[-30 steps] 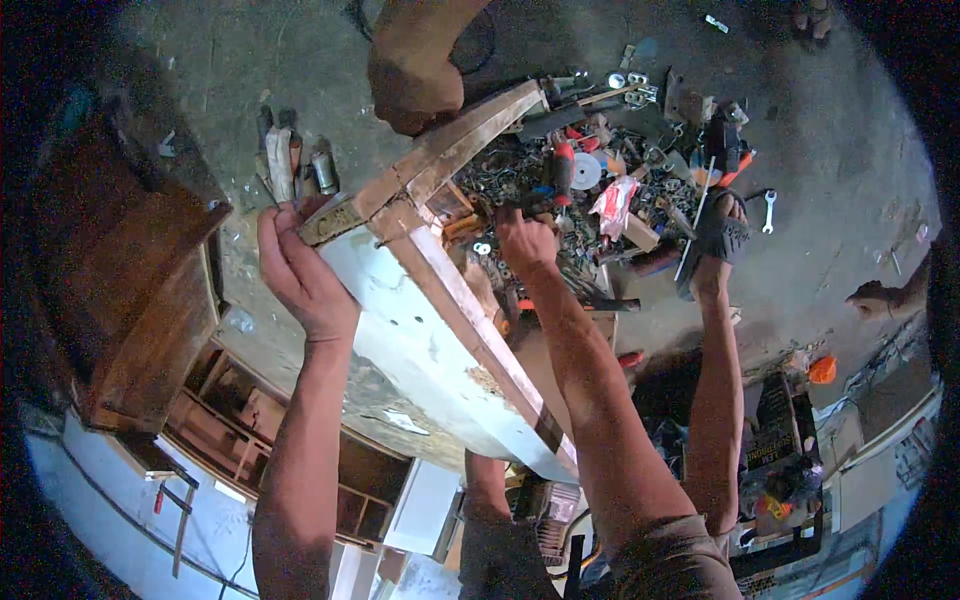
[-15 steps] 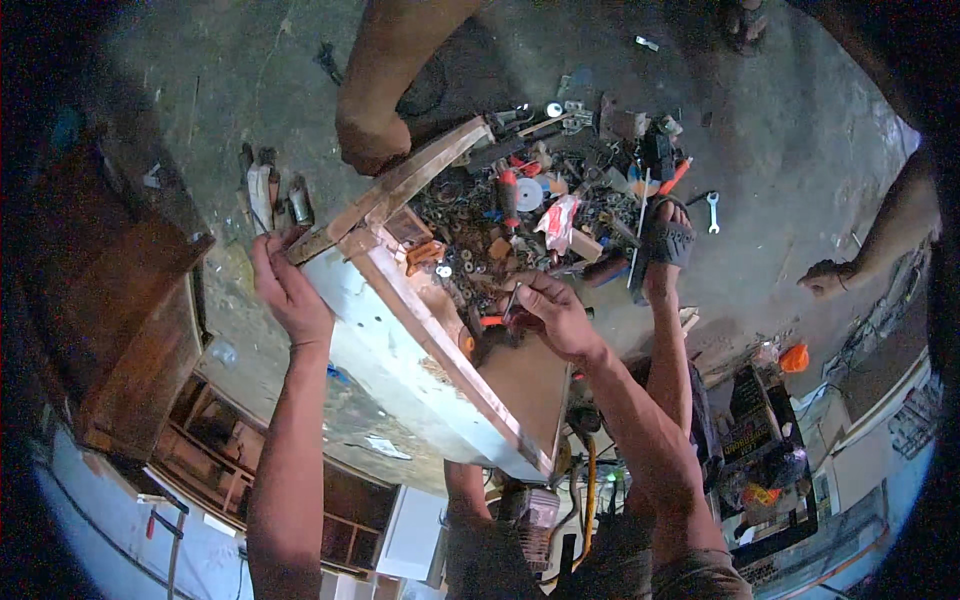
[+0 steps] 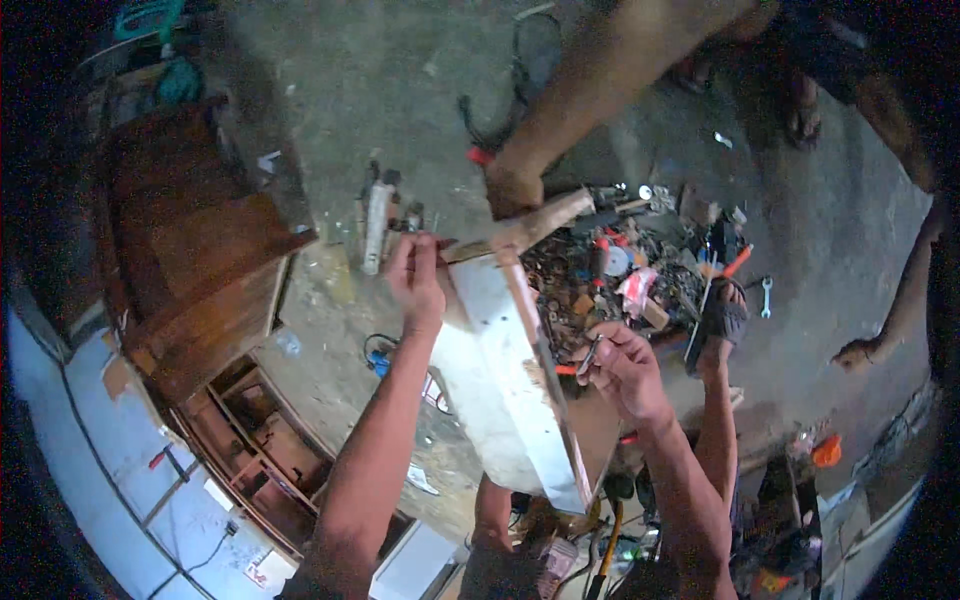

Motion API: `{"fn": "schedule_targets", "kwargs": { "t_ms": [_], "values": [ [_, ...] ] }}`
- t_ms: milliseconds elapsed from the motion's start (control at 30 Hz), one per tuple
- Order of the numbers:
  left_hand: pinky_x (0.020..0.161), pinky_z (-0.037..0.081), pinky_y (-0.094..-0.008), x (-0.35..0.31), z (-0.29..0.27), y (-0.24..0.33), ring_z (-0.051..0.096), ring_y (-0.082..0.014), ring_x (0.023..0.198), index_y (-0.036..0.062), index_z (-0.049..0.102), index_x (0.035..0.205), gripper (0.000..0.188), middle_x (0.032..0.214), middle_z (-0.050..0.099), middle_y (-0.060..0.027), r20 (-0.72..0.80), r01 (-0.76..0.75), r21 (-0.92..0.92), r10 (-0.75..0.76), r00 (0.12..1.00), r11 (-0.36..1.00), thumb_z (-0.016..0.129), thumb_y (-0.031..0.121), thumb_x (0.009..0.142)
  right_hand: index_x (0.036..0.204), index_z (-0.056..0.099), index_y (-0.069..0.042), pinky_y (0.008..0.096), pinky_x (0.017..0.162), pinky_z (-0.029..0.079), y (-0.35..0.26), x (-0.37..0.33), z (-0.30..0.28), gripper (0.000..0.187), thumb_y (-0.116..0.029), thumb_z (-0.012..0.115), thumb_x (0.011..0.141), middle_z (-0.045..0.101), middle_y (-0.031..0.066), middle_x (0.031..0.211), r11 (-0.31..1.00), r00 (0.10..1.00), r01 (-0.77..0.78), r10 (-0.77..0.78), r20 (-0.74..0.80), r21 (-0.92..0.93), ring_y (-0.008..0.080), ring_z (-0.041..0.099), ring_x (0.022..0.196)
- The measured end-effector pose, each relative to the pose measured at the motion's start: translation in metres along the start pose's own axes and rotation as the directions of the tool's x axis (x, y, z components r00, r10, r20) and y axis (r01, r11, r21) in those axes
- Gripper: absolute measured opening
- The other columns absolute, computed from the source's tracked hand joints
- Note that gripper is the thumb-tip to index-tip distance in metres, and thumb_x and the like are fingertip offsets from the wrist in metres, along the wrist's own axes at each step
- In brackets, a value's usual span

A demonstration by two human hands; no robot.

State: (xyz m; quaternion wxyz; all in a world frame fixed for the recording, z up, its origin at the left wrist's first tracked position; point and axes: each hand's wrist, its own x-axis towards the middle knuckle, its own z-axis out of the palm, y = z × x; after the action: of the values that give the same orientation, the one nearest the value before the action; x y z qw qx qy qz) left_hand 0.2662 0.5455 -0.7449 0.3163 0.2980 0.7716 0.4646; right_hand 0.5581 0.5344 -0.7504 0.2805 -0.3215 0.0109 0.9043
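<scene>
A wooden drawer (image 3: 515, 355) with a whitish outer side stands tilted in front of me, full of loose hardware and tools. At its left corner my left hand (image 3: 417, 290) closes its fingers and thumb on the wood. My right hand (image 3: 625, 375) is above the drawer's near right part, pinching a small, shiny metal piece (image 3: 590, 353) whose exact kind I cannot make out. Beyond the drawer, another person's hand (image 3: 515, 190) rests in a fist against its far board. Among the contents are a white disc (image 3: 614, 262) and a red-and-white packet (image 3: 636, 292).
My sandalled foot (image 3: 725, 318) is right of the drawer, with an open-ended wrench (image 3: 767, 297) on the floor beyond. Tools (image 3: 378, 225) lie past the left corner. Brown wooden furniture (image 3: 200, 230) stands at left. Another person's hand (image 3: 858, 353) hangs at far right.
My view has swung left, so the scene sits further right and lower. My right hand still pinches the metal piece, and my left hand stays at the drawer's corner.
</scene>
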Motion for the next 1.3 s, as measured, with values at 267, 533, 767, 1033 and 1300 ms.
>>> {"fn": "schedule_targets", "kwargs": {
  "t_ms": [267, 533, 767, 1033, 1300],
  "values": [
    [0.081, 0.048, -0.0317, -0.055, -0.017, 0.086, 0.063, -0.0189, 0.085, 0.0005, 0.061, 0.093, 0.024, 0.091, 0.068, -0.0112, 0.201, 0.377, -0.29, -0.329, 0.923, 0.879, 0.049, 0.02, 0.098, 0.111, 0.059, -0.003, 0.0295, 0.071, 0.053, -0.02, -0.011, 0.064, 0.018, -0.013, 0.055, 0.096, 0.068, 0.0101, 0.097, 0.971, 0.999, 0.005, 0.004, 0.036, -0.24, 0.017, 0.066, 0.083],
    [0.081, 0.047, -0.0325, -0.112, 0.009, 0.116, 0.064, -0.0205, 0.088, 0.0053, 0.061, 0.097, 0.019, 0.096, 0.067, -0.0095, 0.444, 0.738, -0.47, -0.593, 0.672, 0.485, 0.052, 0.022, 0.095, 0.097, 0.068, -0.004, 0.033, 0.065, 0.051, -0.018, -0.032, 0.125, 0.018, -0.012, 0.072, 0.081, 0.062, 0.0113, 0.085, 0.395, 0.883, 0.398, -0.41, 0.228, -0.828, 0.0219, 0.062, 0.074],
    [0.05, 0.025, -0.0231, -0.092, 0.018, 0.119, 0.028, -0.0067, 0.051, 0.0098, 0.055, 0.089, 0.023, 0.06, 0.03, 0.0065, 0.53, 0.737, -0.538, -0.516, 0.673, 0.409, 0.041, 0.024, 0.099, 0.102, 0.07, -0.007, 0.0314, 0.057, 0.047, 0.004, -0.085, 0.091, 0.025, -0.005, 0.073, 0.077, 0.061, 0.008, 0.079, 0.411, 0.82, 0.298, -0.573, 0.01, -0.861, 0.0208, 0.056, 0.063],
    [0.067, 0.043, -0.0313, 0.023, -0.008, -0.002, 0.053, -0.0152, 0.071, -0.0015, 0.059, 0.101, 0.036, 0.078, 0.058, -0.0057, -0.07, -0.072, 0.652, 0.155, 0.985, 0.755, 0.046, 0.031, 0.1, 0.122, 0.054, -0.013, 0.0444, 0.083, 0.05, 0.078, -0.084, -0.157, 0.035, -0.025, 0.05, 0.09, 0.055, 0.0131, 0.125, -0.294, 0.913, -0.408, -0.107, -0.395, -0.864, 0.0317, 0.058, 0.106],
    [0.074, 0.046, -0.0343, 0.04, -0.017, -0.027, 0.057, -0.0185, 0.079, -0.0035, 0.06, 0.096, 0.032, 0.092, 0.061, -0.008, -0.076, -0.026, 0.181, 0.04, 0.996, 0.983, 0.05, 0.026, 0.097, 0.125, 0.046, -0.008, 0.0423, 0.091, 0.043, 0.12, -0.034, -0.271, 0.039, -0.018, 0.051, 0.088, 0.05, 0.0137, 0.128, -0.647, 0.975, -0.213, -0.19, -0.116, -0.732, 0.0294, 0.049, 0.118]
  ]
}}
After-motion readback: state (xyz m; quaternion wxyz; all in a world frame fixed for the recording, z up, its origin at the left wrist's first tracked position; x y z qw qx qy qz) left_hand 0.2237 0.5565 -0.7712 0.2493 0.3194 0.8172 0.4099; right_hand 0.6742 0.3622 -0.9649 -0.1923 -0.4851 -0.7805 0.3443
